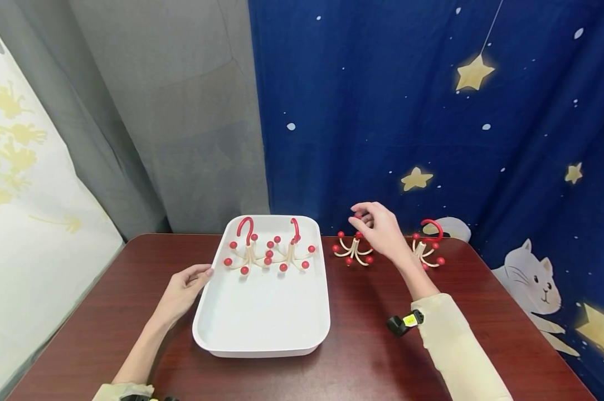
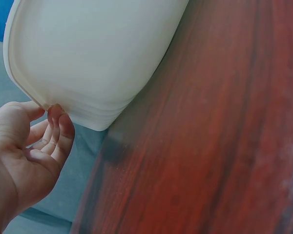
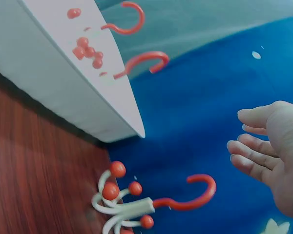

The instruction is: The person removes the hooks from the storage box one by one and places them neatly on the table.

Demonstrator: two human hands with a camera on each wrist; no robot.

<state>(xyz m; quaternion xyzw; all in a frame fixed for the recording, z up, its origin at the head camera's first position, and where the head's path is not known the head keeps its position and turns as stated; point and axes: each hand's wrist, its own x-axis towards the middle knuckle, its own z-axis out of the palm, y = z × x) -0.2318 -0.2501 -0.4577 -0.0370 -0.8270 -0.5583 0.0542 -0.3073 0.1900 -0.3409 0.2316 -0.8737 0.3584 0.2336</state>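
My left hand (image 1: 181, 292) pinches the left rim of a white tray (image 1: 262, 317), thumb and fingertips at its edge in the left wrist view. Inside the tray's far half stand two multi-arm hanger hooks, a left one (image 1: 249, 253) and a right one (image 1: 291, 253), with cream arms, red ball tips and red hooks on top. To the tray's right, a third hanger hook (image 3: 136, 207) stands on the table. Beside its red hook, my right hand (image 3: 278, 156) hangs with fingers loosely spread and holds nothing. In the head view this hand covers part of that hook.
A fourth hanger hook (image 1: 420, 250) stands farther right, partly behind my right forearm. All stand on a dark red wooden table (image 1: 362, 356). Behind the far edge hang a grey curtain (image 1: 191, 139) and a blue curtain (image 1: 362, 111) with stars.
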